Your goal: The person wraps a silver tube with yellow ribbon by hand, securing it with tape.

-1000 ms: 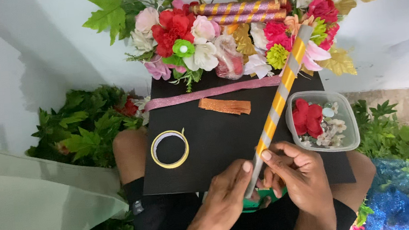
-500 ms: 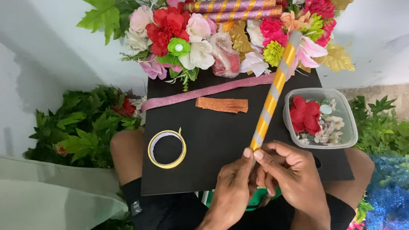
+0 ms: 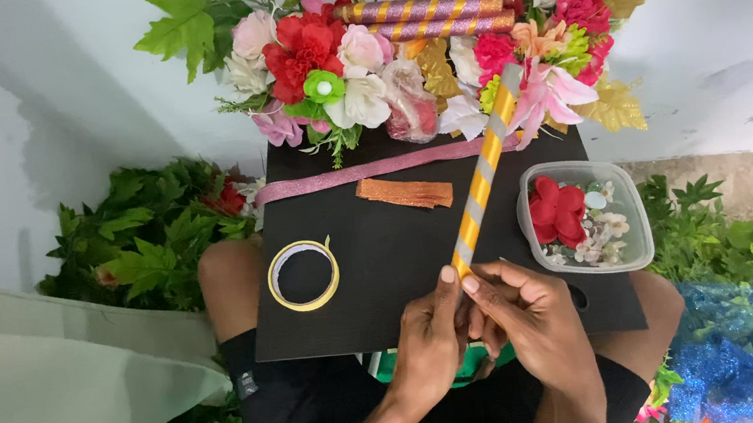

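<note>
Both hands have closed in since the earlier frames: the left hand (image 3: 433, 344), a second ago spread apart from the stick, now presses its thumb against the stick's lower end, beside the right hand (image 3: 534, 320).

Stick (image 3: 483, 172): long, wrapped in orange and silver spiral bands. Lower end pinched between the thumbs and fingers of both hands; the rest slants up and away from them, upper end reaching the flowers. It stands a little steeper than before.

Left hand: fingers curled, thumb straight up along the stick. Right hand: fingers bent around the stick's end, touching the left hand.

Board (image 3: 398, 246): black, flat, lying across the person's lap, under both hands.

Tape roll (image 3: 304, 275): yellow ring, flat on the board, left of the hands and apart from them.

Orange strips (image 3: 405, 192): small stack, on the board, beyond the hands, left of the stick.

Pink ribbon (image 3: 363, 171): glittery band along the board's far edge, beyond the strips.

Tub (image 3: 583, 216): clear plastic, right of the stick and just beyond the right hand, holding red petals and small pale blossoms.

Flowers (image 3: 335, 68): artificial bunch in red, pink, white and gold, at the far edge, well beyond the hands, with two striped rolls (image 3: 427, 15) lying on top.

Foliage (image 3: 154, 237): green leaves, far left of the hands.

Blue glitter mesh (image 3: 740, 356): right of the right hand.
</note>
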